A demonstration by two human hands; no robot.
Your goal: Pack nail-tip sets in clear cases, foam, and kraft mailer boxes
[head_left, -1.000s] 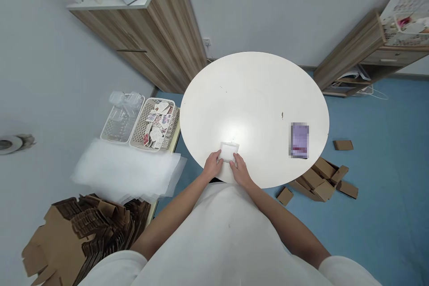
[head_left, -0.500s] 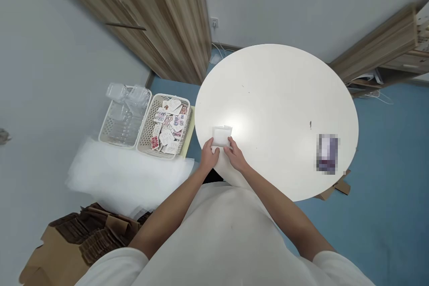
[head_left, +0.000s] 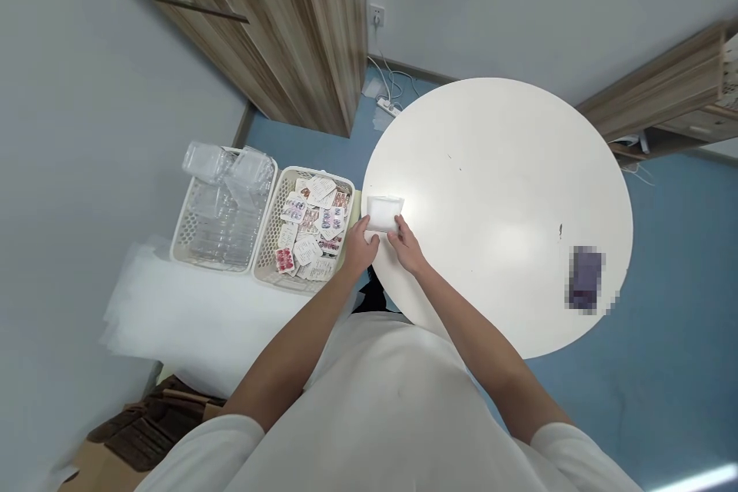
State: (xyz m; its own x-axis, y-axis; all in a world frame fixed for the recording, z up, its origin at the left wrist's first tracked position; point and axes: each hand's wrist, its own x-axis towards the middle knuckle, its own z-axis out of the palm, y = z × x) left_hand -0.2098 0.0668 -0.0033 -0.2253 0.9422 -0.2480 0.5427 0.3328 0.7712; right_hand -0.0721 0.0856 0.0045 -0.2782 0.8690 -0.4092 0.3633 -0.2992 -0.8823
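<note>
White packet (head_left: 384,214) at near left edge of round white desk (head_left: 519,161); whether it rests on the surface, cannot tell. Hands: left hand (head_left: 360,244) pinching its near left corner, right hand (head_left: 407,245) pinching its near right corner. Left of these: perforated basket (head_left: 282,282) of printed cards, then second basket (head_left: 187,256) of clear plastic containers. Desk's right side: dark purple item (head_left: 585,277), pixelated. Farther: wood-grain cabinet (head_left: 277,23)

Two bare hands (head_left: 407,248) and one white rectangular packet (head_left: 384,211), centre; one round white table (head_left: 507,169), right of centre; two off-white perforated plastic baskets (head_left: 282,278), left; two wood-grain cabinets (head_left: 294,31), upper left and upper right; one wall socket (head_left: 377,15), top centre.
</note>
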